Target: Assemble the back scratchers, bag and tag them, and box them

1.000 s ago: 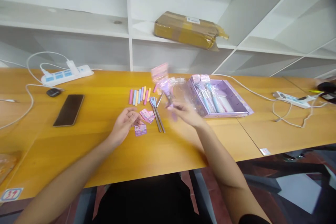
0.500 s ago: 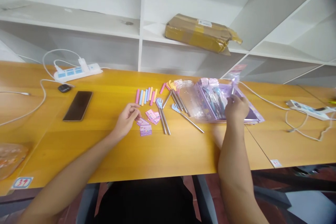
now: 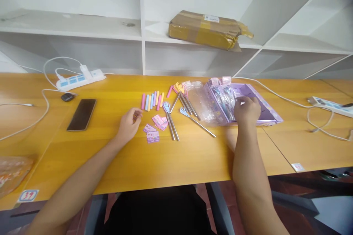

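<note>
My left hand (image 3: 130,124) rests on the table, fingers loosely curled and nothing visible in them. Just past its fingertips lies a row of pink, blue, yellow and purple tubes (image 3: 153,101). Purple cards (image 3: 153,137) and pink cards (image 3: 160,122) lie to its right. Metal rods with claw-shaped heads, like back scratchers, are spread mid-table: blue-headed ones (image 3: 171,125), a lone blue one (image 3: 200,125), and yellow and pink ones (image 3: 183,93). My right hand (image 3: 247,111) is closed over the purple box (image 3: 268,112); what it grips is mostly hidden. Plastic-wrapped packs (image 3: 224,99) fill the box's left part.
Clear plastic wrap (image 3: 202,104) lies left of the box. A phone (image 3: 82,114), a power strip (image 3: 81,79) and a small black object (image 3: 67,97) are at left. Another power strip (image 3: 328,104) with cables is at right. A taped carton (image 3: 204,29) sits on the shelf.
The plastic-wrapped pack that stood up from my right hand no longer shows above it; that hand has lowered over the box. My left hand has drawn back slightly left from the purple cards.
</note>
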A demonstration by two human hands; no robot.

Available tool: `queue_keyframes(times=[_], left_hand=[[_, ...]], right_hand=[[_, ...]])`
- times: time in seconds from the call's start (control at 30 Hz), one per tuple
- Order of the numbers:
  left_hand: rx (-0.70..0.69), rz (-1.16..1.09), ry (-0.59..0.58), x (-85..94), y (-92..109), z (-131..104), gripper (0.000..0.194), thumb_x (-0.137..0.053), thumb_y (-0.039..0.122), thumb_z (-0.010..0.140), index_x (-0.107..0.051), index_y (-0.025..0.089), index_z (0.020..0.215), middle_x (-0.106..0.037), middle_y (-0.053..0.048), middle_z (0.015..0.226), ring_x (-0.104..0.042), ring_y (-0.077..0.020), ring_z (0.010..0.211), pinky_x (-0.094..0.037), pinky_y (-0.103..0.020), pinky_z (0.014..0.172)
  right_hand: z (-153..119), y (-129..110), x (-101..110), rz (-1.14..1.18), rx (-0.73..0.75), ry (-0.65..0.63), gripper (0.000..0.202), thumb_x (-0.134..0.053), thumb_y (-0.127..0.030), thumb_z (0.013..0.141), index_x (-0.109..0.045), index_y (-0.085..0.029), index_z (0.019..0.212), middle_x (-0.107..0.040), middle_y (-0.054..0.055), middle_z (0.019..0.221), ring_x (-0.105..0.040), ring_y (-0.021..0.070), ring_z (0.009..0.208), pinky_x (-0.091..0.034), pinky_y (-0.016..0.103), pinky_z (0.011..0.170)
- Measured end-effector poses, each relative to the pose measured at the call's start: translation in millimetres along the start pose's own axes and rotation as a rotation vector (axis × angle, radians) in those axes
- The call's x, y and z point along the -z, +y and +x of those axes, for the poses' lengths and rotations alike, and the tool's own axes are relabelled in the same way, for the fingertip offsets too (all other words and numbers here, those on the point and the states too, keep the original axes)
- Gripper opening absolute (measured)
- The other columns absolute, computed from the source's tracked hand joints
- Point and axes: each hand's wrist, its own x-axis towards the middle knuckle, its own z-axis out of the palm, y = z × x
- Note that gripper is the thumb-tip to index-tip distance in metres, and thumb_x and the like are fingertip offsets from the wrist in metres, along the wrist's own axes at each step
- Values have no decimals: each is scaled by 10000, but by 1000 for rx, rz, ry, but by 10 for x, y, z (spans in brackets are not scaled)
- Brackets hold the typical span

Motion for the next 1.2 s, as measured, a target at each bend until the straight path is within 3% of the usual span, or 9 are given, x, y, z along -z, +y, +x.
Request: queue_keyframes(times=[0.1, 0.27, 0.37, 0.47, 0.6, 0.7, 0.93, 1.07, 1.2], left_hand=[[-146, 293, -20, 63, -90, 119, 268, -499, 185, 976, -657, 202, 1191, -678, -123, 1250, -614, -296, 1200, -477, -479, 1090], [-194, 520, -204, 44, -231, 245, 480, -496, 344, 1048, -551, 197, 1502, -459, -138, 1668, -384, -398, 1497, -300, -594, 1257], [-182, 535, -194, 17, -291, 268, 471, -491, 367, 1054, -554, 190, 1486, -525, -145, 1608, -405, -384, 1481, -309, -577, 1258], [-161, 514, -117, 28, -324, 282, 351, -482, 327, 1045, -630, 160, 1315, -627, -180, 1417, -509, -362, 1359, -382, -550, 1207], [-178, 515, -116, 58, -304, 291, 361, -464, 326, 1059, -624, 202, 1359, -616, -164, 1385, -538, -346, 1305, -421, -549, 1166], [-206, 558, -168, 53, -287, 285, 393, -446, 365, 1078, -630, 250, 1405, -556, -145, 1482, -483, -358, 1371, -395, -565, 1189], [-182, 547, -53, 17, -384, 292, 200, -506, 247, 1012, -669, 200, 1118, -625, -160, 1250, -562, -351, 1217, -464, -540, 1110], [-165, 722, -52, 37, -328, 278, 253, -443, 141, 993, -670, 192, 1092, -641, -172, 1159, -585, -362, 1120, -511, -522, 995], [-88, 918, -83, 89, -233, 212, 301, -449, 121, 974, -634, 97, 1210, -643, -236, 1177, -600, -398, 1133, -527, -520, 930]], right_hand=[[-32, -208, 34, 112, 79, 69, 320, -503, -201, 927, -782, -132, 1069, -710, 147, 998, -631, 259, 849, -486, 403, 890], [-321, -735, 37, 316, 315, -109, 283, -486, -223, 970, -745, -180, 1077, -754, 101, 1008, -662, 227, 855, -498, 338, 857], [-568, -1051, 18, 362, 479, -298, 258, -498, -232, 1002, -739, -197, 1088, -761, 105, 1065, -679, 236, 922, -499, 328, 871], [-731, -1245, -45, 297, 554, -441, 270, -504, -272, 1039, -739, -196, 1148, -739, 121, 1149, -688, 251, 973, -499, 328, 864], [-767, -1283, -174, 190, 523, -499, 348, -471, -337, 1082, -714, -183, 1278, -677, 150, 1291, -693, 246, 960, -506, 334, 872], [-736, -1236, -252, 210, 513, -513, 354, -422, -328, 1106, -724, -188, 1227, -675, 146, 1280, -691, 245, 988, -504, 333, 910], [-694, -1152, -342, 185, 389, -473, 286, -476, -248, 1070, -680, -142, 1240, -676, 186, 1263, -687, 277, 1004, -509, 360, 902], [-672, -1103, -362, 211, 410, -504, 238, -578, -275, 1030, -724, -149, 1169, -697, 158, 1199, -695, 254, 1003, -514, 332, 912], [-661, -1106, -371, 164, 391, -502, 215, -610, -284, 999, -749, -163, 1110, -732, 139, 1113, -688, 228, 883, -497, 312, 813]])
